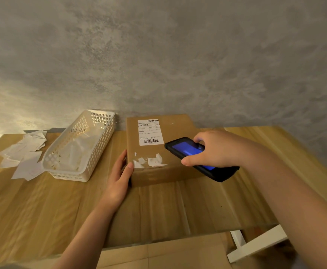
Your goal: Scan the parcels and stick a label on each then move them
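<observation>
You are at the scanning step: your right hand [211, 150] grips the scanner [195, 158] over the parcel [158, 152] at frame centre, while your left hand [121, 171] rests flat-fingered against its left edge. Next, aim at the barcode label [150, 132].

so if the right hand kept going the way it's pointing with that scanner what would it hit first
The right hand points the scanner leftward over the cardboard parcel. Going straight on, it would probably cross the shipping label; depth is unclear, so it may pass above.
</observation>
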A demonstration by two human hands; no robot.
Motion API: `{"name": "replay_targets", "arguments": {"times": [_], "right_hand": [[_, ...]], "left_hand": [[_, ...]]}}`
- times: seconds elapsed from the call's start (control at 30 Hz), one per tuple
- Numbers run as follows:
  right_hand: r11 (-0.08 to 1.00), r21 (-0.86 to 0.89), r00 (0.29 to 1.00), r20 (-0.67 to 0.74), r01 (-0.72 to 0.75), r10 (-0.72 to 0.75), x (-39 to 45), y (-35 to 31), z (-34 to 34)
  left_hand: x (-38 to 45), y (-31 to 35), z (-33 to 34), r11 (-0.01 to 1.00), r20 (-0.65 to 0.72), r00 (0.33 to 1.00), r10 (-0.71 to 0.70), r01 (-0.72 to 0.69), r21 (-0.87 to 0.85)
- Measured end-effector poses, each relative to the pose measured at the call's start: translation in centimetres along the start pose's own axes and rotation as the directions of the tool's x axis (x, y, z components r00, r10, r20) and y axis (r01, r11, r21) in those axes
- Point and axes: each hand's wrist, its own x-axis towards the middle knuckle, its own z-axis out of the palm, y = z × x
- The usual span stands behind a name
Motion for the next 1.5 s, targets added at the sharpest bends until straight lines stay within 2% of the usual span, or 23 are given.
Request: {"name": "replay_targets", "arguments": {"times": [0.23, 0.37, 0.43, 0.53, 0.67, 0.77, 1.0, 1.13, 1.2, 1.33, 1.43, 1.5], "right_hand": [[0.972, 0.214, 0.972, -0.189, -0.099, 0.140, 0.2, 4.0, 2.8], [0.934, 0.289, 0.893, -0.332, -0.211, 0.304, 1.3, 8.3, 6.4], [0.906, 0.327, 0.855, -0.352, -0.269, 0.380, 1.7, 10.4, 8.1], [0.878, 0.349, 0.836, -0.326, -0.328, 0.442, 1.5, 12.4, 10.6], [0.864, 0.353, 0.862, -0.232, -0.358, 0.452, 0.6, 13.0, 13.8], [0.871, 0.329, 0.870, -0.214, -0.364, 0.444, 0.2, 13.1, 15.3], [0.879, 0.330, 0.878, -0.216, -0.345, 0.426, 0.0, 13.2, 16.1], [0.878, 0.304, 0.891, -0.151, -0.371, 0.428, -0.2, 13.0, 15.7], [0.876, 0.328, 0.891, -0.167, -0.355, 0.423, -0.3, 12.7, 14.7], [0.903, 0.358, 0.870, -0.333, -0.239, 0.363, 0.2, 10.2, 10.9], [0.943, 0.325, 0.854, -0.470, -0.065, 0.222, 1.5, 6.2, 8.2], [0.960, 0.270, 0.857, -0.510, 0.074, 0.078, 2.7, 3.1, 7.1]], "left_hand": [[0.1, -0.1, 0.0, 1.000, -0.007, 1.000, 0.006, -0.006, 0.009], [0.2, -0.3, 0.1, 1.000, -0.014, 1.000, 0.009, -0.008, 0.015], [0.2, -0.4, 0.1, 1.000, -0.019, 1.000, 0.008, -0.008, 0.018], [0.3, -0.6, 0.2, 1.000, -0.027, 1.000, -0.006, 0.005, -0.005], [0.2, -0.5, 0.3, 1.000, -0.032, 0.999, 0.005, -0.005, -0.001], [0.2, -0.5, 0.3, 1.000, -0.032, 0.999, 0.018, -0.018, 0.008], [0.5, -1.2, 0.2, 0.999, -0.033, 0.999, 0.019, -0.018, 0.043], [0.6, -1.5, 0.2, 0.994, -0.039, 0.998, 0.040, -0.036, 0.101], [0.6, -1.4, 0.3, 0.991, -0.046, 0.997, 0.057, -0.051, 0.125], [-0.4, -1.0, 0.3, 0.978, -0.074, 0.989, 0.124, -0.109, 0.176], [-0.7, 0.0, -1.0, 0.933, -0.110, 0.957, 0.269, -0.230, 0.278], [-0.6, 1.0, -2.6, 0.889, -0.143, 0.923, 0.356, -0.288, 0.356]]}}
